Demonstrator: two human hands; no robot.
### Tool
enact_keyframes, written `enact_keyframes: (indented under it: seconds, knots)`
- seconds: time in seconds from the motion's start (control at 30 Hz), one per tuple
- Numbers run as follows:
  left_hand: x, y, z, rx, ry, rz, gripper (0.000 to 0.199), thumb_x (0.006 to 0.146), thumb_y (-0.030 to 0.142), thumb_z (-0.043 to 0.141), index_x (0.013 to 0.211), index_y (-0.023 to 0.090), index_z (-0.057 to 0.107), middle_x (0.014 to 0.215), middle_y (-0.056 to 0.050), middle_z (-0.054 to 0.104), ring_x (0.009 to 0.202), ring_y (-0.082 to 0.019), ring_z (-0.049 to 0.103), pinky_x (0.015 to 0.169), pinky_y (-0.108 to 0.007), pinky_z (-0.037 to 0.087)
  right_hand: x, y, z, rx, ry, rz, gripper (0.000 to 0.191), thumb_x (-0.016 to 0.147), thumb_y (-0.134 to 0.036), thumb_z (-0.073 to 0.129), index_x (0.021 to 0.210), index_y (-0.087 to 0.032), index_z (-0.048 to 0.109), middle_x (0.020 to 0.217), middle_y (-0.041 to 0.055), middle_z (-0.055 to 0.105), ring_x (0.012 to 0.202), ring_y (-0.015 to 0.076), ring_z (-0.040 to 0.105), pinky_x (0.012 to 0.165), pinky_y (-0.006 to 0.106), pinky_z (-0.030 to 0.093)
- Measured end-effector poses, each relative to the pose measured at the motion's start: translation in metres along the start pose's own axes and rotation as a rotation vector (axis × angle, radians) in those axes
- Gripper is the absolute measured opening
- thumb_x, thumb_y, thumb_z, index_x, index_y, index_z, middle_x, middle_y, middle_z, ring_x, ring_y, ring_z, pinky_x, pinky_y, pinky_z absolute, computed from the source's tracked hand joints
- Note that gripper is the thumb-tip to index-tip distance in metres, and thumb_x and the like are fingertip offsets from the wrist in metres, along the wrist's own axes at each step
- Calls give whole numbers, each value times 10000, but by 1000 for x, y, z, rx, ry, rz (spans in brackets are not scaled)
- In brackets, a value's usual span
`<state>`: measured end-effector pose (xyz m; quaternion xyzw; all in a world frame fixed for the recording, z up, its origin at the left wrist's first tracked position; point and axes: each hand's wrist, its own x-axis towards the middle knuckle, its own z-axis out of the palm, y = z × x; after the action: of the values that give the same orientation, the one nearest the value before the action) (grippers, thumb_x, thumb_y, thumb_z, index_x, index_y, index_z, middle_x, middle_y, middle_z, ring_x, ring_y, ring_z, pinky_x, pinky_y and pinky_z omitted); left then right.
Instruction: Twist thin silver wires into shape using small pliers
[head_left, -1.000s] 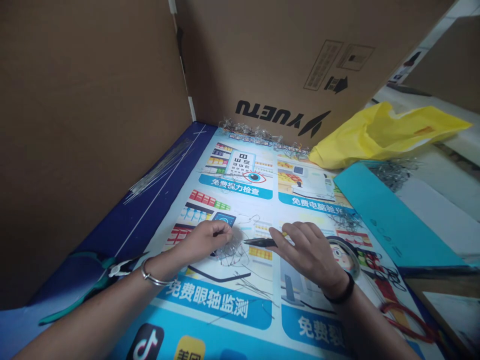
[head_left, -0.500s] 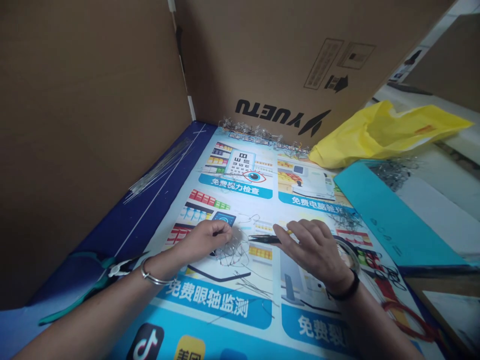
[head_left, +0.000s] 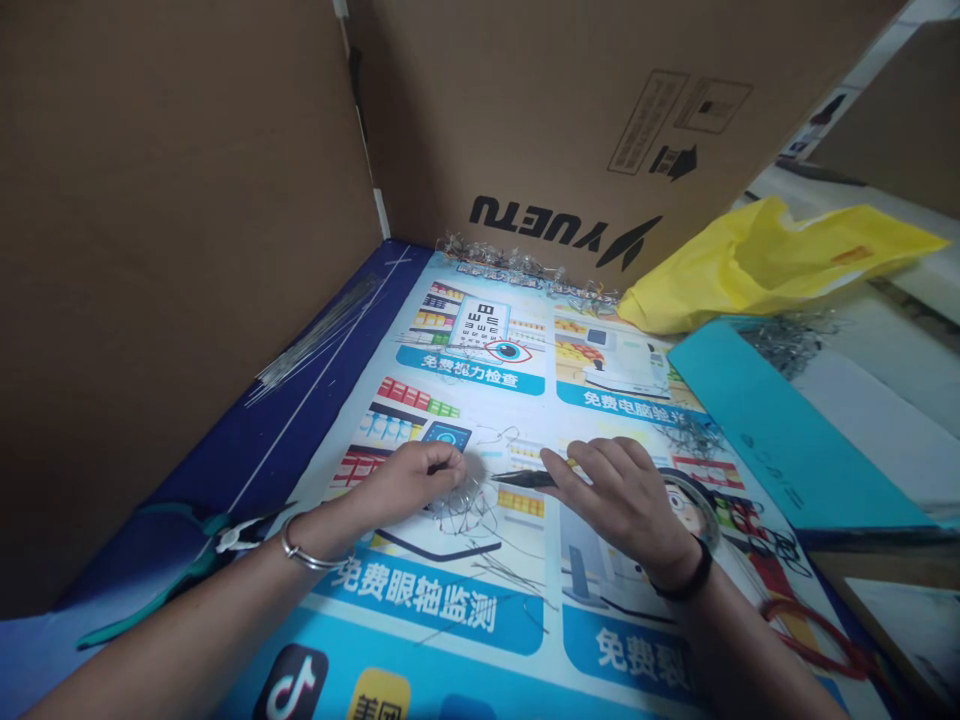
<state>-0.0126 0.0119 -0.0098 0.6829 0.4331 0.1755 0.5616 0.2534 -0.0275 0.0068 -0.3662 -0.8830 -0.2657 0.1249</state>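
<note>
My left hand (head_left: 424, 478) is closed in a pinch on a thin wire tangle (head_left: 465, 508), a loose round bunch over the printed mat (head_left: 551, 440). To the right, my right hand (head_left: 619, 500) is wrapped round black-jawed pliers (head_left: 521, 479), whose tips point left at the wire and lie close to my left fingertips. Whether the tips touch a wire is too small to tell. Several cut wires (head_left: 510, 578) lie on the mat just below the tangle.
Cardboard walls (head_left: 525, 120) stand behind and at the left. Teal-handled cutters (head_left: 187, 570) and straight wires (head_left: 322, 335) lie left. A yellow bag (head_left: 765, 265), a teal board (head_left: 787, 430), wire scraps (head_left: 690, 435) and red-handled tools (head_left: 814, 640) are at the right.
My right hand and the pliers have moved slightly left, bringing the tips nearer to the wire at my left fingers. My left hand has hardly moved.
</note>
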Motion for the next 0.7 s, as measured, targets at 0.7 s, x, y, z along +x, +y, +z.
enact_keyframes:
  seconds: [0.7]
  knots:
    - [0,-3,6,110,-31,123,134,809,189,463,718,161,558,668,21,529,625,-109,472,587,-220,350,22,-21,2,139,-136,266,296,839,-401,568,1064,-209,593,884,64,590,789,208,466,702,347,293]
